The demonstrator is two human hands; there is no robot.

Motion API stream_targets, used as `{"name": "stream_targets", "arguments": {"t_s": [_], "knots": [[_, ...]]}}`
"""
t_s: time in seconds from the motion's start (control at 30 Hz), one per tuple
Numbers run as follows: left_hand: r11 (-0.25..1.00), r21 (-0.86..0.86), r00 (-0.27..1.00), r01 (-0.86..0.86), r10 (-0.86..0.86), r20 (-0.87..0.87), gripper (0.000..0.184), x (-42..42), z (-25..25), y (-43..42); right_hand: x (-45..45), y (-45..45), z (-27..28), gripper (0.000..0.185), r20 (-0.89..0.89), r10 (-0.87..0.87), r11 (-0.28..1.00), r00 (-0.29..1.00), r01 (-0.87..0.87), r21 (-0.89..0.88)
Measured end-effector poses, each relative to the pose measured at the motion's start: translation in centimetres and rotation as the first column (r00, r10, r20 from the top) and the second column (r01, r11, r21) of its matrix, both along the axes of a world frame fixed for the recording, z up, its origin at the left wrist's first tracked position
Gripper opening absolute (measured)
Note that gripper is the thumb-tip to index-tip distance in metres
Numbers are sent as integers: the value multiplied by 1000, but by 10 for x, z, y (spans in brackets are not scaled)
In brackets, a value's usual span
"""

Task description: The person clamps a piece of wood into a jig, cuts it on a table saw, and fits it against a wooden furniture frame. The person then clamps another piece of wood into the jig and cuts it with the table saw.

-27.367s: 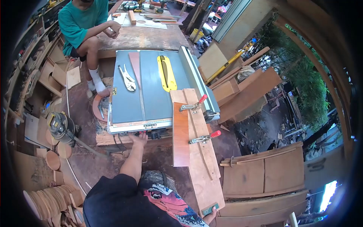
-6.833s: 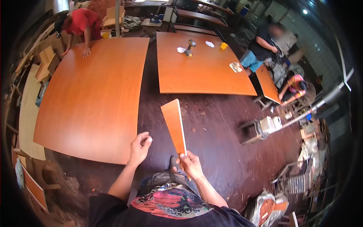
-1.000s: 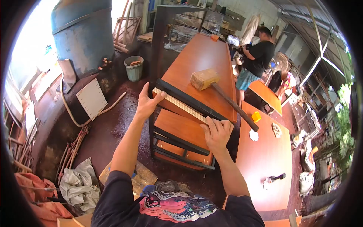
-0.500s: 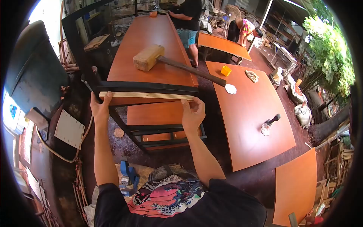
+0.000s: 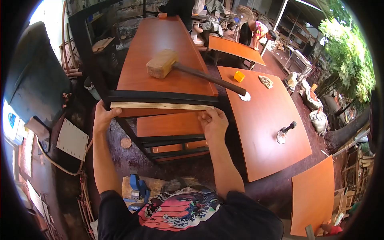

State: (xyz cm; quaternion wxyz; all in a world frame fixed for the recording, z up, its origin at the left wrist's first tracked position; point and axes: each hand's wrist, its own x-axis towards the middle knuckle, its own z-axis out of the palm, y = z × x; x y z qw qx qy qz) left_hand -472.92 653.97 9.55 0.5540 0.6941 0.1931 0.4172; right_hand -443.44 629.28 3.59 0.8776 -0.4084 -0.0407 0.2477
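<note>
"Right grip [image 5: 216,122] had shifted to the right end of the layered strip [image 5: 162,106] within the last half second, and the left grip [image 5: 103,118] had lowered its thumb."

"How were they closed?"

"Left was clamped on the strip's left end, thumb across the near edge. Right was closed on the other end, fingers curled. I couldn't see the undersides of either from my feed."

"And the strip?"

"Left of centre in the frame, nearly level, just below the black bar [image 5: 162,96], its pale edge toward my camera. I couldn't tell whether the two touched."

"Anything nearby?"

"Above the bar, I saw a wooden mallet [image 5: 196,73] on a reddish-brown panel [image 5: 160,40], its handle jutting past the right side. Right of centre, a yellow box [image 5: 239,76] sat on an orange panel [image 5: 268,124]."
</note>
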Motion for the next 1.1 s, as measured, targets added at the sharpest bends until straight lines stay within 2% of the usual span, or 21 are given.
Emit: {"name": "stream_targets", "arguments": {"t_s": [0.03,0.07,0.2,0.27,0.3,0.4,0.43,0.63,0.73,0.83,0.93,1.03,1.1], "knots": [[1000,-16,1000,7,-8,-30,58,-3,1,1,-4,-2,8,27,28,-19,1000,999,20,-23],[998,53,999,-38,39,-13,54,-1,2,-2,-5,-3,11,26,25,-23,999,999,23,-26],[1000,-2,1000,-1,1,-11,50,-3,-2,5,-13,-2,22,19,-34,15,996,999,-18,-91],[999,15,1000,-31,31,4,49,-3,4,-1,-16,0,25,16,-4,21,996,1000,-21,-87],[997,-63,999,46,-47,0,48,-3,9,-2,-6,-2,15,13,-4,52,996,999,-52,-69],[994,-89,996,68,-62,67,48,1,3,2,-1,-2,14,11,70,61,992,996,-52,-115],[997,-81,998,16,-10,67,50,2,-3,4,-2,-3,13,10,76,70,993,995,-62,-103],[1000,-22,974,4,1,227,68,4,3,-5,8,-4,-2,9,37,129,992,991,-129,-2],[997,59,970,-48,32,241,76,5,9,-8,4,-2,3,4,5,135,991,991,-135,15],[994,58,980,-94,82,183,81,7,15,-11,4,-2,1,4,7,147,989,989,-147,30],[981,158,987,-109,89,133,86,-1,11,-14,5,1,1,4,-81,130,991,988,-127,34],[885,401,960,-236,277,-47,87,-20,-20,-16,3,0,-2,8,-99,122,992,988,-120,28],[909,318,961,-269,277,22,87,-13,-30,-21,4,2,-2,9,-79,126,991,989,-123,48]]}}
